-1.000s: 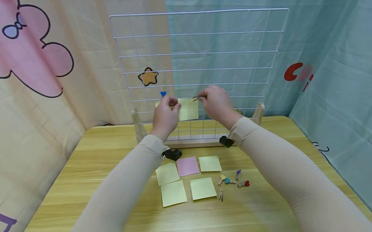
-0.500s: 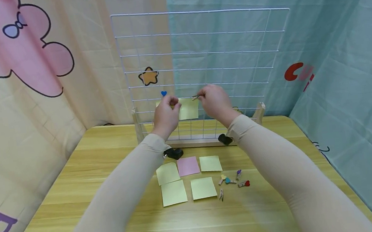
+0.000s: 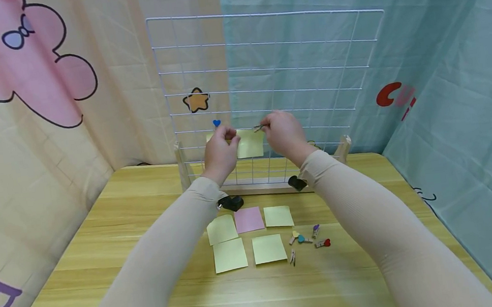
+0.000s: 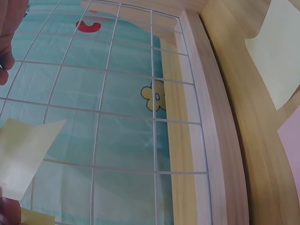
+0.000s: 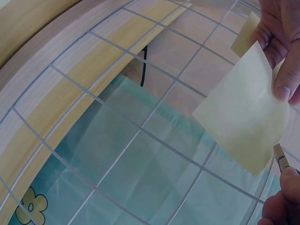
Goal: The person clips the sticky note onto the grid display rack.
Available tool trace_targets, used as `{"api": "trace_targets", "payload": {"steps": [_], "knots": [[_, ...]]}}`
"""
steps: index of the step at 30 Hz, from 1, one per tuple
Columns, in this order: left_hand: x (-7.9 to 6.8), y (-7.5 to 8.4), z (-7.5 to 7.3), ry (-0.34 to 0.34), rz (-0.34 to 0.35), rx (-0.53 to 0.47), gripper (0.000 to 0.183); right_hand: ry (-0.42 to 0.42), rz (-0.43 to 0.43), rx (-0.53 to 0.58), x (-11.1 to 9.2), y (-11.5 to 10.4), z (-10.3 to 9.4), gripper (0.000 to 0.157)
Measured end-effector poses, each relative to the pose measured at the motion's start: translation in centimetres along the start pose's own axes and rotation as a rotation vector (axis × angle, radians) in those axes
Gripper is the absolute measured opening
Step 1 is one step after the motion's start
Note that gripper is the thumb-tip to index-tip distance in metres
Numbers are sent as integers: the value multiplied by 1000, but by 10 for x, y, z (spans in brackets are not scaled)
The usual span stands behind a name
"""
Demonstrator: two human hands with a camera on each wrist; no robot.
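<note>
My left hand (image 3: 220,154) pinches a pale yellow sticky note (image 3: 251,143) by its left edge, holding it in front of the white wire grid (image 3: 304,68). In the right wrist view the left thumb lies over the note (image 5: 241,112), whose lower part bends away from the fingers. My right hand (image 3: 286,134) pinches a small wooden clothespin (image 5: 280,155), its tip right at the note's upper right corner. Partly hidden behind the left hand is a second yellow note (image 5: 245,36). Just above that hand, a blue heart clothespin (image 3: 216,123) shows on the grid.
Yellow sticky notes (image 3: 230,255) and a pink one (image 3: 249,219) lie on the wooden table (image 3: 177,305). Right of them are several small clothespins (image 3: 322,243) with coloured ornaments. The grid stands in a wooden base (image 3: 259,188), with printed curtains (image 3: 122,86) behind it.
</note>
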State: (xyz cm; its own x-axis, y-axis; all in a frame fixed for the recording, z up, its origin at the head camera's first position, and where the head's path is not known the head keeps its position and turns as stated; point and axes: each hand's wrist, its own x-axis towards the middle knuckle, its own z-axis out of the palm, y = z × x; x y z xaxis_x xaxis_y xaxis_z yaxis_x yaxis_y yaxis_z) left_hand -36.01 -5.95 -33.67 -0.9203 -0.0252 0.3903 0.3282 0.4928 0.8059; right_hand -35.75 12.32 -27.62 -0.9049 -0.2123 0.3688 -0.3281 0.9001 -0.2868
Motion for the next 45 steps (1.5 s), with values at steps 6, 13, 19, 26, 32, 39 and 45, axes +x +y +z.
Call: {"api": "trace_targets", "payload": {"steps": [6,13,19,26,32,39,45], "knots": [[1,-1,0,9,7,3,19,-12,-4,-9,2,-3,-1,24],[1,-3,3,9,20,-3,19,-19,10,-1,3,-1,0,24],[0,-4,3,5,24,4,23,-11,-4,1,3,1,0,24],[-2,-3,3,-6,19,8,26,-13,2,1,5,2,2,23],[-2,-3,4,-1,19,7,26,-30,1,-21,7,1,2,24],[-1,-3,4,13,33,2,24,-48,6,-43,9,-1,2,26],[-1,-3,5,20,40,10,23,-71,23,-68,9,-3,2,27]]}}
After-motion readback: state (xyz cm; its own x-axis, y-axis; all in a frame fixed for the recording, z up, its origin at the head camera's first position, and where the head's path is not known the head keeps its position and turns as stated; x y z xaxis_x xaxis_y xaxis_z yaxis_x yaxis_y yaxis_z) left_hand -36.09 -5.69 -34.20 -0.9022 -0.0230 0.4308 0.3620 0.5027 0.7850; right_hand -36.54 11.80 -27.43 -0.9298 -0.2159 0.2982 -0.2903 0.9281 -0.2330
